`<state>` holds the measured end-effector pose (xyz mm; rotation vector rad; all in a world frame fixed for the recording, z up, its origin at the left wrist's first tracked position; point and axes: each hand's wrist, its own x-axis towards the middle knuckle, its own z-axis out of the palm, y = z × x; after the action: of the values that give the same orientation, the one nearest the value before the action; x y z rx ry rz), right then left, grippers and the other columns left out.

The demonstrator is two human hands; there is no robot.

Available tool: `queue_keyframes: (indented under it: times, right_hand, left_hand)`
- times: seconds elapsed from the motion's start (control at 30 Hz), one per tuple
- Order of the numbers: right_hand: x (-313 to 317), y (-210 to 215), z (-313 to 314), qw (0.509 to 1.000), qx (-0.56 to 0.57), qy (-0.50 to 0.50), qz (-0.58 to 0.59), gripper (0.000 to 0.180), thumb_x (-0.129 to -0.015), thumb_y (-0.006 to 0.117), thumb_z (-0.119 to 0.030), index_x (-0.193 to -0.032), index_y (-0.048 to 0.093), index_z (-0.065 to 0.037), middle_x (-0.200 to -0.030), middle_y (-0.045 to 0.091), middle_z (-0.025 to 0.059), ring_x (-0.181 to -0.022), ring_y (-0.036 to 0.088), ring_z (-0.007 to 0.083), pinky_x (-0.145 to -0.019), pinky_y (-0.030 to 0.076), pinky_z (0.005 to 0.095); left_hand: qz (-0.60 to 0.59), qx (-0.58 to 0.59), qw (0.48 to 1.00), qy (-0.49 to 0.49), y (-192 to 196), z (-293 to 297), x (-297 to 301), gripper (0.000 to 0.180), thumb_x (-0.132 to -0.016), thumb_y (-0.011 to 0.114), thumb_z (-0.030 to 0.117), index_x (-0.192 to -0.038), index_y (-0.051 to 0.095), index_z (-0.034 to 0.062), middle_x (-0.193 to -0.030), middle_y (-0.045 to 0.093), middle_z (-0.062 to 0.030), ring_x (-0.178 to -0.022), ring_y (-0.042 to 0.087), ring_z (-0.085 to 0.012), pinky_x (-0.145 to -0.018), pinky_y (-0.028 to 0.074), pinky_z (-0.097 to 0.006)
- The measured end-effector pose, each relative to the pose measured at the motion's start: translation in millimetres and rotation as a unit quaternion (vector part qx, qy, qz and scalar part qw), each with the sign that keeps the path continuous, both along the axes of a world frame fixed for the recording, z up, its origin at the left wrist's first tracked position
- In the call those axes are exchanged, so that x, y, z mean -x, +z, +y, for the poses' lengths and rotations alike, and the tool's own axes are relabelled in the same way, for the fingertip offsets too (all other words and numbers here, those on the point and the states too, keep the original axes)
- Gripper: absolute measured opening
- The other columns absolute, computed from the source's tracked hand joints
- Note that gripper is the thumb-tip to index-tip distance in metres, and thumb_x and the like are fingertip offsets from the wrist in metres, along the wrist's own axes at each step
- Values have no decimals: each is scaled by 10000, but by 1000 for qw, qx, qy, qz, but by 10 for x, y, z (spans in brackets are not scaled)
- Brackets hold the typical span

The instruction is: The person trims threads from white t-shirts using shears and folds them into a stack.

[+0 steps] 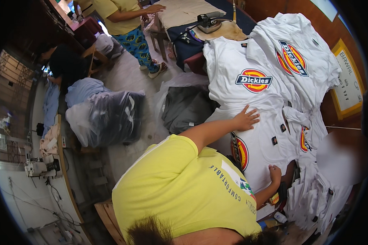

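Note:
A white T-shirt [255,149] lies spread before me, with two small dark labels near its neck and a red, yellow and dark printed emblem partly showing beside my arm. My left hand [246,119] rests flat on it, fingers spread. At the shirt's near right edge is my right hand [275,173], its fingers curled in against the cloth; it seems to grip the edge, though the fingertips are partly hidden. Just beyond my left hand, another white T-shirt [229,77] shows its whole emblem. More white shirts [300,53] are heaped at the far right.
Folded white garments [310,200] hang in a stack at right. An iron [209,24] stands on a padded table beyond. Plastic-wrapped dark clothes [114,116] and a bag of grey cloth [188,108] sit on the left. Two people stand or work farther off, near a sewing machine [41,166].

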<state>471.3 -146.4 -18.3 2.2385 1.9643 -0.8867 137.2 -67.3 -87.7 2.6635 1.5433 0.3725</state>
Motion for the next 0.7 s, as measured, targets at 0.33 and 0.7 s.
queue_keyframes:
  times: [0.33,0.7]
  right_hand:
    - [-49,-59,-55,1000,-24,2,11,499,-785,582,-317,-1065,542,94,-999,586,252,-952,567,336,-835,422,347]
    - [-100,-261,-121,998,-56,-41,3,509,-784,591,-308,-1116,518,71,-1124,535,233,-1060,512,333,-902,388,356]
  left_hand:
    - [15,29,999,16,74,-27,-23,537,-881,344,439,-1360,273,209,-1442,189,-1,-1347,67,-228,-1028,-15,-577]
    - [4,61,998,-2,217,-42,-13,529,-892,316,416,-1371,248,203,-1451,159,-7,-1349,55,-224,-1030,-33,-572]
